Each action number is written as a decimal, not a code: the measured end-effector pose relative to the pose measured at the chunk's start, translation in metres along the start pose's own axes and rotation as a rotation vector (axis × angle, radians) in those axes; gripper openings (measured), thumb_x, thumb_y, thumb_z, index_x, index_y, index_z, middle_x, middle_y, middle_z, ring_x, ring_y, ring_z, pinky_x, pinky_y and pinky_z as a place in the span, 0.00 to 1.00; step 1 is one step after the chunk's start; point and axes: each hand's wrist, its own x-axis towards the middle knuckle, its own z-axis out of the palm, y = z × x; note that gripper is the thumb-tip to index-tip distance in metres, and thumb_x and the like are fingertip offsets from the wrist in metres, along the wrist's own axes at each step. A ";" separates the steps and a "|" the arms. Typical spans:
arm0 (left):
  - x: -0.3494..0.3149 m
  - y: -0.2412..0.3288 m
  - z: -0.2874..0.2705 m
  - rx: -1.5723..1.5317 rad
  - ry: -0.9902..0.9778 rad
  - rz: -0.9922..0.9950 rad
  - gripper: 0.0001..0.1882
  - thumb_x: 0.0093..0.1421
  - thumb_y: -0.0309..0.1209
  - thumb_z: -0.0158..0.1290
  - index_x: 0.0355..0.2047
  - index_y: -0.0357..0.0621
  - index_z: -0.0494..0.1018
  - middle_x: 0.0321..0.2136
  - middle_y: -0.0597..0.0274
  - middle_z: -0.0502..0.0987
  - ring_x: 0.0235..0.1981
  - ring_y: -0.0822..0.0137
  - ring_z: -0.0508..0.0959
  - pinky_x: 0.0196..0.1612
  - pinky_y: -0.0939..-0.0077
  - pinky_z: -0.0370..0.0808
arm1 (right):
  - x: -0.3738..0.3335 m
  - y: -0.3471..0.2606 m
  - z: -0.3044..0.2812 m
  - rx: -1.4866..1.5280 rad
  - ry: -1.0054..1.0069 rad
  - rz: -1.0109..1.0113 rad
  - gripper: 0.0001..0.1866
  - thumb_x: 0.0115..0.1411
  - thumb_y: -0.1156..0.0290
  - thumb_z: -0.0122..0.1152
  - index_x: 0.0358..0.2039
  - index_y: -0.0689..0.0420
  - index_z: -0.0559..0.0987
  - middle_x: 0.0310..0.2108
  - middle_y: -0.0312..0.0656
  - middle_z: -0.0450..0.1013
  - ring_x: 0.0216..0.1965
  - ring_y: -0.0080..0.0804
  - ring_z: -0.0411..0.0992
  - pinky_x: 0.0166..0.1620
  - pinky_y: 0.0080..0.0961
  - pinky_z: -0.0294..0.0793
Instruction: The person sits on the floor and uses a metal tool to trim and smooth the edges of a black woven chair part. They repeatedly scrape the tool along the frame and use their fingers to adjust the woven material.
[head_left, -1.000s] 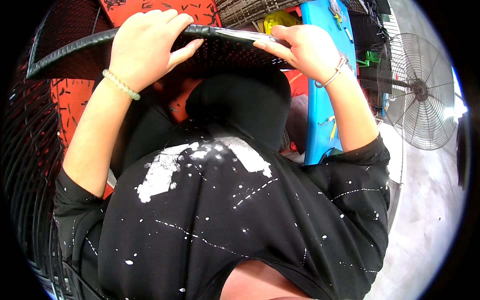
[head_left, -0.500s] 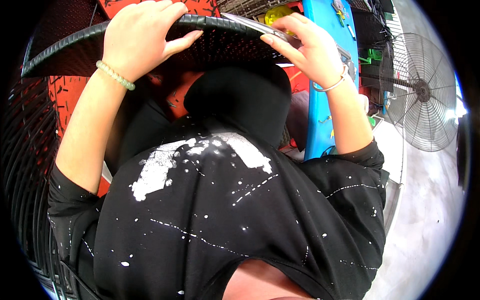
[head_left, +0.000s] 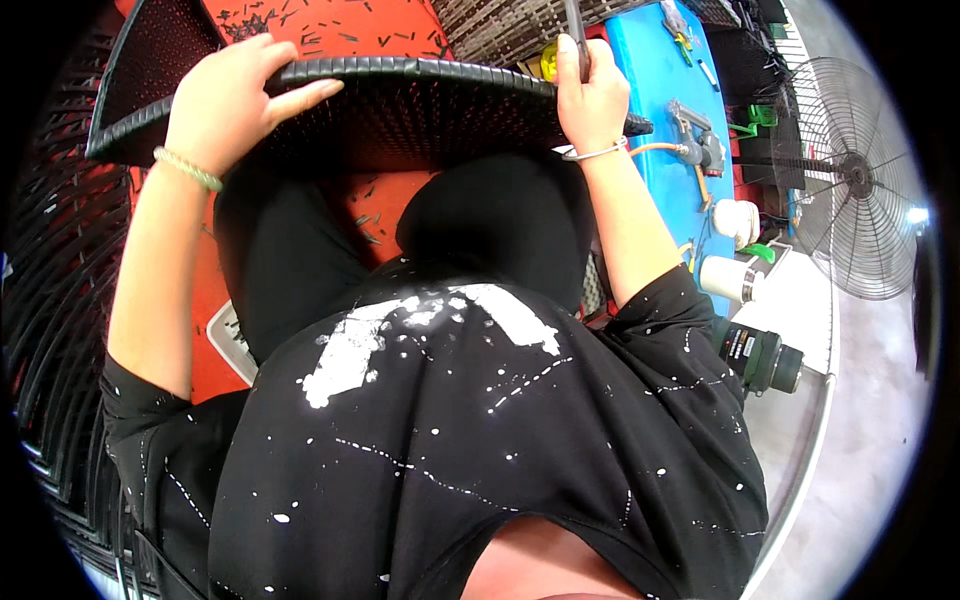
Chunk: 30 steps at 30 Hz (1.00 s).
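Note:
A black woven wicker piece [head_left: 430,115] with a curved, strip-wrapped rim lies across my lap at the top of the view. My left hand [head_left: 222,105] is closed over the left part of that rim, thumb along the near side. Near the right end of the rim, my right hand [head_left: 592,100] grips a slim metal tool [head_left: 574,22], which points up and away from me. Its handle is mostly hidden in my fingers, so I cannot make out its kind for certain.
Black strip scraps litter the red surface [head_left: 360,25]. A blue table [head_left: 650,70] on the right holds an air tool [head_left: 700,140] with an orange hose and a white cup [head_left: 728,278]. Beyond stands a large fan [head_left: 855,175]. Black woven furniture [head_left: 60,330] stands at left.
My right hand has turned, swinging the metal tool from pointing left along the rim to pointing away from me. The wicker piece and my left hand have shifted slightly nearer.

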 end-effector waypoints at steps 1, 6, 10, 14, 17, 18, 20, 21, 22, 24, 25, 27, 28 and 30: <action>-0.005 0.006 -0.006 -0.003 -0.013 -0.009 0.24 0.56 0.52 0.61 0.28 0.41 0.75 0.26 0.56 0.73 0.30 0.51 0.77 0.33 0.62 0.73 | -0.002 -0.005 -0.001 -0.037 -0.004 -0.004 0.18 0.66 0.54 0.60 0.30 0.58 0.76 0.21 0.50 0.74 0.24 0.50 0.75 0.31 0.42 0.73; -0.043 0.036 -0.020 -0.055 -0.038 -0.074 0.19 0.52 0.44 0.66 0.28 0.41 0.75 0.23 0.58 0.70 0.28 0.54 0.75 0.32 0.63 0.71 | -0.042 -0.019 -0.019 0.072 -0.081 0.018 0.20 0.63 0.53 0.65 0.25 0.58 0.75 0.16 0.43 0.69 0.19 0.42 0.71 0.26 0.33 0.70; -0.077 0.055 -0.035 -0.086 -0.043 -0.121 0.16 0.49 0.37 0.69 0.30 0.40 0.77 0.27 0.57 0.75 0.31 0.54 0.76 0.35 0.65 0.72 | -0.068 -0.041 -0.025 0.072 -0.066 -0.002 0.19 0.60 0.58 0.69 0.22 0.57 0.74 0.15 0.41 0.67 0.15 0.36 0.67 0.22 0.29 0.67; -0.102 0.077 -0.038 -0.162 -0.069 -0.151 0.16 0.47 0.34 0.69 0.34 0.41 0.77 0.32 0.61 0.78 0.33 0.58 0.77 0.36 0.67 0.72 | -0.101 -0.031 -0.026 0.192 -0.061 -0.052 0.18 0.59 0.62 0.70 0.22 0.59 0.72 0.15 0.41 0.63 0.15 0.35 0.62 0.21 0.26 0.62; -0.117 0.091 -0.034 -0.197 -0.141 -0.232 0.16 0.49 0.28 0.66 0.39 0.42 0.78 0.38 0.61 0.79 0.39 0.58 0.78 0.43 0.66 0.71 | -0.114 -0.020 -0.023 0.268 -0.094 -0.029 0.19 0.60 0.63 0.69 0.22 0.60 0.71 0.17 0.42 0.61 0.16 0.36 0.60 0.21 0.28 0.60; -0.123 0.092 -0.035 -0.196 -0.192 -0.276 0.18 0.50 0.27 0.65 0.43 0.43 0.78 0.43 0.61 0.79 0.42 0.58 0.78 0.46 0.66 0.71 | -0.119 -0.014 -0.024 0.249 -0.141 -0.022 0.17 0.60 0.64 0.68 0.23 0.60 0.72 0.18 0.43 0.61 0.17 0.38 0.61 0.22 0.29 0.61; -0.128 0.095 -0.036 -0.169 -0.193 -0.295 0.19 0.51 0.27 0.65 0.44 0.44 0.78 0.44 0.61 0.79 0.44 0.58 0.78 0.48 0.66 0.71 | -0.121 -0.009 -0.020 0.290 -0.125 -0.073 0.17 0.60 0.64 0.68 0.24 0.60 0.72 0.18 0.43 0.61 0.17 0.39 0.62 0.23 0.29 0.61; -0.130 0.095 -0.036 -0.155 -0.194 -0.305 0.19 0.51 0.27 0.65 0.45 0.44 0.78 0.45 0.61 0.78 0.45 0.59 0.78 0.49 0.66 0.71 | -0.122 -0.008 -0.019 0.311 -0.117 -0.098 0.16 0.60 0.64 0.68 0.25 0.61 0.72 0.18 0.43 0.61 0.17 0.40 0.62 0.23 0.30 0.61; -0.130 0.095 -0.037 -0.150 -0.218 -0.322 0.19 0.51 0.27 0.65 0.45 0.44 0.78 0.46 0.61 0.78 0.46 0.59 0.77 0.51 0.66 0.71 | -0.121 -0.007 -0.019 0.299 -0.135 -0.096 0.16 0.59 0.63 0.68 0.26 0.61 0.73 0.18 0.43 0.61 0.18 0.41 0.63 0.23 0.31 0.62; -0.128 0.095 -0.036 -0.146 -0.215 -0.324 0.19 0.51 0.27 0.65 0.45 0.44 0.78 0.46 0.61 0.78 0.46 0.59 0.77 0.50 0.66 0.71 | -0.122 -0.004 -0.018 0.288 -0.136 -0.082 0.17 0.60 0.62 0.67 0.26 0.61 0.73 0.18 0.43 0.61 0.18 0.41 0.63 0.23 0.31 0.62; -0.126 0.095 -0.036 -0.142 -0.213 -0.322 0.19 0.51 0.27 0.65 0.45 0.44 0.78 0.45 0.61 0.78 0.46 0.58 0.78 0.50 0.66 0.71 | -0.122 -0.002 -0.017 0.284 -0.133 -0.075 0.17 0.60 0.61 0.67 0.26 0.61 0.73 0.18 0.43 0.61 0.18 0.41 0.63 0.23 0.31 0.62; -0.123 0.093 -0.036 -0.144 -0.212 -0.316 0.19 0.51 0.27 0.64 0.45 0.44 0.78 0.45 0.61 0.78 0.45 0.59 0.78 0.50 0.66 0.71 | -0.118 -0.004 -0.019 0.252 -0.167 -0.056 0.18 0.60 0.61 0.67 0.26 0.61 0.73 0.18 0.43 0.62 0.18 0.40 0.64 0.24 0.30 0.63; -0.122 0.092 -0.037 -0.147 -0.211 -0.312 0.19 0.51 0.27 0.64 0.45 0.44 0.78 0.44 0.61 0.79 0.45 0.59 0.78 0.50 0.66 0.71 | -0.117 -0.003 -0.019 0.259 -0.155 -0.062 0.17 0.60 0.61 0.67 0.26 0.61 0.73 0.18 0.43 0.62 0.18 0.40 0.64 0.24 0.30 0.63; -0.116 0.091 -0.039 -0.141 -0.214 -0.307 0.19 0.50 0.28 0.64 0.44 0.44 0.78 0.43 0.61 0.79 0.44 0.59 0.78 0.48 0.66 0.71 | -0.115 -0.002 -0.015 0.271 -0.132 -0.056 0.16 0.60 0.63 0.67 0.26 0.61 0.73 0.18 0.43 0.63 0.17 0.40 0.64 0.24 0.29 0.63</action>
